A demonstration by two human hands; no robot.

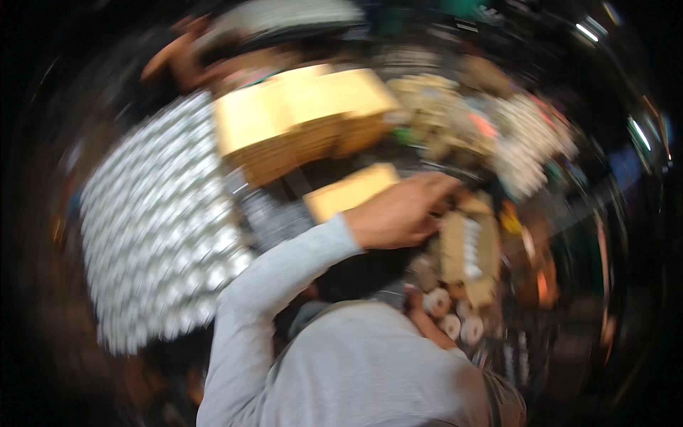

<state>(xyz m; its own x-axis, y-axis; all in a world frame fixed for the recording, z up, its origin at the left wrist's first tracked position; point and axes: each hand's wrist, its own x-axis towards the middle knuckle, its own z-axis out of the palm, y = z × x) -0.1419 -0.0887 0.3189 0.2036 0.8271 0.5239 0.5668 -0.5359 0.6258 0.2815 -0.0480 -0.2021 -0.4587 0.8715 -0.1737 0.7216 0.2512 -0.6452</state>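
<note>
The whole view is smeared by motion. My left hand (409, 212), in a grey sleeve, reaches across to the right with its fingers curled together. Whatever they may hold is too blurred to make out. Just beyond the fingertips sits an open cardboard box (450, 252) with a row of small white pieces (472, 249) inside. My right hand (414, 300) is low beside several white rolls (437, 302); its fingers are blurred and mostly hidden. A yellow-tan flat piece (352, 191), like a card or envelope, lies behind my left wrist.
Stacks of yellow-tan flat pieces (284, 114) stand further back. A large block of white, rounded items in rows (163, 228) fills the left, with clear plastic (274, 217) beside it. Pale bundled items (523, 142) lie at the back right. Another person's arm (174, 60) shows at the far left.
</note>
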